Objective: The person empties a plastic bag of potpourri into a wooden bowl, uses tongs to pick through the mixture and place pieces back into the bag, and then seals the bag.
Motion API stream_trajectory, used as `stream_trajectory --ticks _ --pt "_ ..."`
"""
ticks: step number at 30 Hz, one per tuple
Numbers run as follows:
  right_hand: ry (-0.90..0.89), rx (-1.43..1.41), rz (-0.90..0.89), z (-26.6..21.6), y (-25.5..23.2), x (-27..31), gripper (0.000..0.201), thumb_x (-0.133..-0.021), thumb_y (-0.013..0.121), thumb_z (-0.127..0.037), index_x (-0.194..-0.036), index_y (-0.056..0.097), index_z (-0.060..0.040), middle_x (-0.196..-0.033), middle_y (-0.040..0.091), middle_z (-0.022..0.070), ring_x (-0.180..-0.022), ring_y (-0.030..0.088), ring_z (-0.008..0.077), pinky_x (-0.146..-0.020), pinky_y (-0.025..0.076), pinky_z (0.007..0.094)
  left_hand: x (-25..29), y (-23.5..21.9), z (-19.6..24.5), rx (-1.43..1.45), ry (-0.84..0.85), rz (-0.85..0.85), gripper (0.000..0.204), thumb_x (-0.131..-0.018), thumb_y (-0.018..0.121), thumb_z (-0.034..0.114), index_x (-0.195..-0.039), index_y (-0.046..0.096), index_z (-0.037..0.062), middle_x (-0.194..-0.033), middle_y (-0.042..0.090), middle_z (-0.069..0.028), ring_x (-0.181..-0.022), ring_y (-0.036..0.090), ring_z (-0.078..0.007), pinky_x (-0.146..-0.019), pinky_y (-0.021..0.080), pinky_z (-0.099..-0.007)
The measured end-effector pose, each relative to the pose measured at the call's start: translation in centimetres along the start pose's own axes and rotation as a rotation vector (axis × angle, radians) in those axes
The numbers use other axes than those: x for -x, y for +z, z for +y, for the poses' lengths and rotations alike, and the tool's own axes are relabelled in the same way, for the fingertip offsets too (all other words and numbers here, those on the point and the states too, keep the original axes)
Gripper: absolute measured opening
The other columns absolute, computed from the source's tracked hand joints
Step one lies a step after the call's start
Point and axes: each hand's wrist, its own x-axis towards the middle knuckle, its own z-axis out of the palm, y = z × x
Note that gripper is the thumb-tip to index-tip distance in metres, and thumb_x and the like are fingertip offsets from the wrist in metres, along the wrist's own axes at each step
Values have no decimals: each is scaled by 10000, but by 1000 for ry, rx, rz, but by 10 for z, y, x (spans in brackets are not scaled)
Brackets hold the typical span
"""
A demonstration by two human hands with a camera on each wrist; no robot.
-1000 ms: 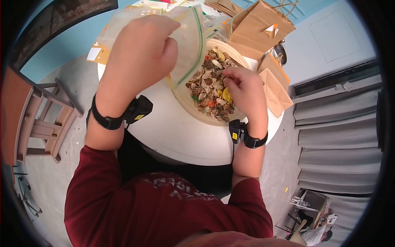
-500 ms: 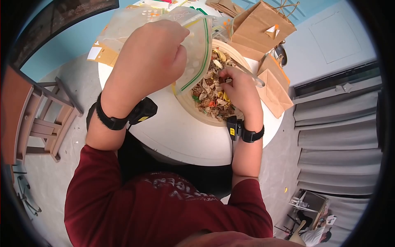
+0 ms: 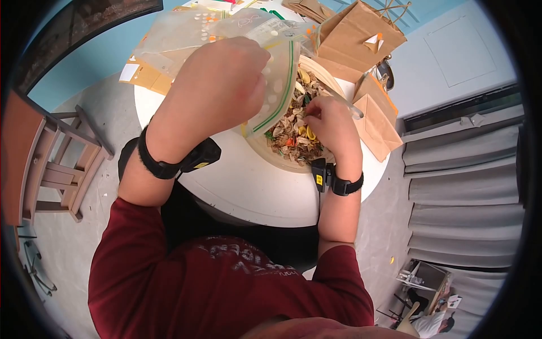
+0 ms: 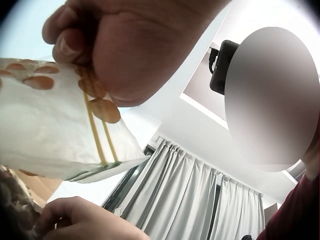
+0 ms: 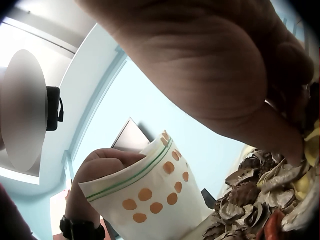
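Observation:
A pale round bowl [image 3: 261, 151] on the white table holds potpourri [image 3: 293, 141]: brown dried petals, cone-like pieces and bits of yellow, orange and green. My left hand [image 3: 223, 85] grips the top edge of a translucent zip bag [image 3: 280, 90]. Its green seal strip faces the bowl, and orange dots show on its side in the right wrist view. The bag's mouth gapes over the bowl's left part. My right hand [image 3: 337, 129] reaches into the potpourri from the right, thumb and curled fingers pinching among the petals [image 5: 280, 185]. Its fingertips are partly hidden there.
A metal utensil handle [image 3: 357, 112] juts over the bowl's right rim. Brown paper bags, one large [image 3: 353, 42] and one small [image 3: 379, 124], stand behind and right of it. More dotted plastic bags [image 3: 169, 37] lie at the back left.
My left hand has moved right and slightly nearer with the zip bag, which now covers more of the bowl. My right hand has shifted slightly, its fingers drawing together in the potpourri.

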Motion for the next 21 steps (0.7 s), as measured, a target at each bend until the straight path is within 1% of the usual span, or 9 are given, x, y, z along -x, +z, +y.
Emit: stream_trajectory --ticks 2,5,8,9,12,15,18,20,21 --pt "10 -59 91 -6 -2 1 111 -794 732 -9 -887 700 43 -869 707 188 -768 683 326 -753 564 402 0 1 2 -8 -11 -31 271 -806 556 -26 -1023 715 -57 -893 692 -202 -856 666 -409 -772 540 -476" --pt "-26 -406 296 -12 -6 4 105 -801 723 55 -884 667 26 -846 656 82 -747 635 166 -693 531 298 1 2 6 -28 -29 -73 268 -813 562 -16 -1033 711 -48 -911 694 -197 -863 667 -406 -770 540 -479" --pt "-105 -871 370 -24 -15 16 195 -776 702 134 -900 635 0 -906 578 11 -807 568 79 -678 487 232 1 4 9 -30 -25 -94 256 -818 571 -7 -1035 704 -40 -918 694 -188 -860 667 -403 -759 539 -481" --pt "-148 -863 377 -23 -19 19 255 -744 694 172 -915 629 -6 -964 565 17 -850 565 82 -702 481 227 1 4 10 -32 -25 -109 251 -820 574 -4 -1032 702 -39 -918 693 -185 -859 668 -402 -754 539 -481" --pt "-333 -867 435 -28 -26 28 255 -739 690 177 -912 631 0 -983 575 30 -846 566 85 -725 484 227 2 6 12 -23 -26 -122 236 -823 581 0 -1024 701 -37 -908 690 -177 -855 671 -399 -741 539 -481" --pt "-415 -884 524 -42 -29 37 267 -733 691 182 -915 639 -5 -983 582 35 -841 566 89 -755 489 231 2 6 13 -17 -24 -120 233 -823 587 0 -1021 703 -34 -913 696 -176 -860 675 -396 -740 542 -480" --pt "-532 -785 525 -44 -29 37 286 -753 681 179 -983 698 10 -977 671 78 -807 621 123 -736 520 254 2 6 13 -18 -21 -108 232 -822 589 -1 -1021 705 -31 -932 706 -179 -871 679 -395 -749 547 -481" --pt "-415 -574 443 -57 -24 35 308 -783 661 166 -1042 728 11 -960 722 109 -794 669 152 -723 541 276 2 6 12 -25 -18 -101 233 -822 589 -2 -1021 707 -29 -941 710 -183 -878 680 -396 -757 549 -482" --pt "-373 -515 433 -59 -24 35 318 -798 652 156 -1064 739 6 -955 738 122 -793 688 167 -716 549 285 2 6 12 -30 -17 -101 234 -821 588 -2 -1021 707 -28 -944 711 -186 -881 680 -398 -761 550 -483"
